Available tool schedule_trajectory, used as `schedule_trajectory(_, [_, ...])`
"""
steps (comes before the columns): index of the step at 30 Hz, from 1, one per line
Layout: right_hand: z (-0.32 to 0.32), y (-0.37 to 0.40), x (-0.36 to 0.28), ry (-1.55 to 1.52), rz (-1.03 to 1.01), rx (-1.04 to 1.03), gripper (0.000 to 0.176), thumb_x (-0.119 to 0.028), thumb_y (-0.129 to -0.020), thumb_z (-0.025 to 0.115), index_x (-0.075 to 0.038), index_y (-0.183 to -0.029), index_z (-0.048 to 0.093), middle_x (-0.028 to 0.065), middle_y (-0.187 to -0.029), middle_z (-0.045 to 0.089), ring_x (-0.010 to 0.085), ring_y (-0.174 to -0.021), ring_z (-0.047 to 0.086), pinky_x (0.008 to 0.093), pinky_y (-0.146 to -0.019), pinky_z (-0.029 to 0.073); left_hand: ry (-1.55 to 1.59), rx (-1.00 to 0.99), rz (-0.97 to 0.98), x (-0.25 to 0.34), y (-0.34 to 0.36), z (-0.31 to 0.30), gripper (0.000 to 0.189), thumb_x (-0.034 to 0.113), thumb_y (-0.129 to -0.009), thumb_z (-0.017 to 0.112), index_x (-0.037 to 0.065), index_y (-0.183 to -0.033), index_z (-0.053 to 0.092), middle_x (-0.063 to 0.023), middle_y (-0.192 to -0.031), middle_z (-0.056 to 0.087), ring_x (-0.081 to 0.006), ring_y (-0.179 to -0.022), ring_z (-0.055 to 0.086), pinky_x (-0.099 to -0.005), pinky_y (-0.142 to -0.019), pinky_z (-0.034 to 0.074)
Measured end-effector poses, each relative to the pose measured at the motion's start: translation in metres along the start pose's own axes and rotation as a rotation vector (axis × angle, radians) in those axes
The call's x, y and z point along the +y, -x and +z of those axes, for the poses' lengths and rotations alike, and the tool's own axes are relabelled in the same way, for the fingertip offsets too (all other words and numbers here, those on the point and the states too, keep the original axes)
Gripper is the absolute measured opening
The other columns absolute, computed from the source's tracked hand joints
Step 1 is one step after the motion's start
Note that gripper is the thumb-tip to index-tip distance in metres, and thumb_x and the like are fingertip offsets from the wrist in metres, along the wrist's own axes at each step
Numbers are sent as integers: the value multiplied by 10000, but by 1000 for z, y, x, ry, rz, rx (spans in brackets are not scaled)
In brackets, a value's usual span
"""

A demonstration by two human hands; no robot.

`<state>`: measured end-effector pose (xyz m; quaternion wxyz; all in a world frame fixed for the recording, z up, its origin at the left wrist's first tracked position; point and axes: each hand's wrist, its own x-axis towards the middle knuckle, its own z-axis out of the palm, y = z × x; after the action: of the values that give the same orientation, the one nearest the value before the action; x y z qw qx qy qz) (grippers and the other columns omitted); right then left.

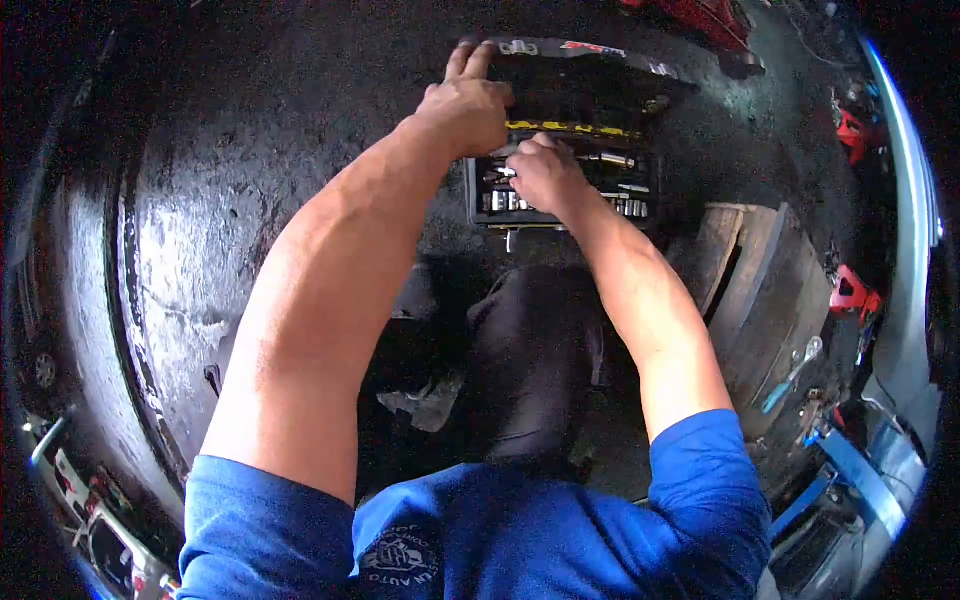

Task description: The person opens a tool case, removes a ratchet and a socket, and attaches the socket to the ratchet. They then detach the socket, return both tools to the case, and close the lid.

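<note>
A dark tool case lies open on the floor ahead of me, with rows of silver sockets in its lower half. My left hand is at the left side of the raised lid, two fingers stretched along its corner and the thumb turned inward, gripping it. Over the tray, my right hand has its fingers curled together at a small shiny metal piece. Its exact kind is too small to tell. A yellow strip runs along the case's hinge side.
Wooden boards lie to the right of the case. Farther right are a ratchet-like tool with a blue handle, red stands and a blue metal frame. The dark floor looks wet and glossy at left.
</note>
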<state>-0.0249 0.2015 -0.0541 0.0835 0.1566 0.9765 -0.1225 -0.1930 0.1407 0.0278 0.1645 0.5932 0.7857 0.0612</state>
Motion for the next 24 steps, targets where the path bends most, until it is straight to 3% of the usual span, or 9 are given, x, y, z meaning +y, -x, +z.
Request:
schedule_trajectory(3, [8, -5, 0, 14, 48, -54, 219, -231, -781, 669, -96, -953, 675, 86, -1010, 617, 287, -1063, 516, 430, -941, 430, 28, 31, 14, -1, 3, 1, 465, 197, -767, 607, 223, -1231, 627, -141, -1564, 143, -359, -1449, 88, -555, -1074, 327])
schedule_trajectory(5, [11, -4, 5, 7, 6, -33, 217, -219, -773, 672, -95, -950, 668, 102, -1001, 618, 310, -1049, 523, 428, -932, 433, -15, 36, 19, -1, 4, -1, 431, 214, -779, 593, 241, -1208, 631, -163, -1553, 151, -399, -1428, 130, -478, -1098, 348])
schedule_trajectory(7, [14, -1, 11, -180, 32, 127, 231, -200, -760, 680, -88, -960, 653, 123, -980, 616, 326, -1028, 534, 426, -921, 431, -22, 37, 12, 0, 3, -1, 422, 212, -782, 593, 242, -1201, 636, -165, -1551, 155, -401, -1427, 130, -478, -1098, 348])
schedule_trajectory(12, [14, 11, 21, -352, 48, 178, 255, -174, -749, 689, -65, -972, 631, 143, -967, 625, 334, -1006, 561, 429, -918, 428, -24, 29, 14, 0, 2, 0, 423, 198, -773, 591, 246, -1190, 644, -173, -1544, 166, -414, -1423, 131, -481, -1099, 348])
schedule_trajectory(13, [14, 13, 24, -393, 28, 195, 263, -170, -748, 691, -59, -978, 627, 146, -969, 628, 332, -1002, 570, 431, -922, 426, 7, 15, 11, 0, 0, 0, 449, 194, -777, 597, 241, -1223, 626, -157, -1556, 147, -396, -1433, 108, -522, -1087, 337])
schedule_trajectory(14, [15, 15, 26, -391, 34, 196, 263, -170, -748, 691, -59, -978, 627, 146, -969, 628, 332, -1002, 570, 431, -922, 426, 38, 1, 9, 0, 0, 0, 478, 189, -781, 603, 237, -1256, 607, -141, -1567, 127, -378, -1444, 84, -562, -1074, 325])
schedule_trajectory(17, [17, 18, 27, -369, 58, 227, 265, -164, -754, 687, -53, -986, 625, 156, -982, 633, 345, -997, 579, 434, -915, 434, -35, 29, 4, 0, -1, 3, 471, 196, -787, 599, 238, -1255, 608, -144, -1564, 134, -390, -1440, 90, -550, -1072, 335])
schedule_trajectory(19, [16, 18, 28, -397, 62, 206, 282, -253, -810, 637, -87, -1038, 630, 198, -981, 649, 394, -923, 617, 480, -834, 485, -36, 25, 12, -1, -1, 3, 463, 197, -792, 592, 238, -1253, 610, -140, -1564, 137, -387, -1440, 95, -545, -1074, 335])
schedule_trajectory(24, [13, 20, 22, -395, 131, 228, 261, -207, -792, 651, -74, -1016, 623, 185, -938, 648, 390, -906, 614, 470, -819, 483, 0, 27, 10, 0, 2, 2, 448, 199, -805, 572, 234, -1250, 613, -130, -1566, 140, -378, -1441, 106, -531, -1078, 338])
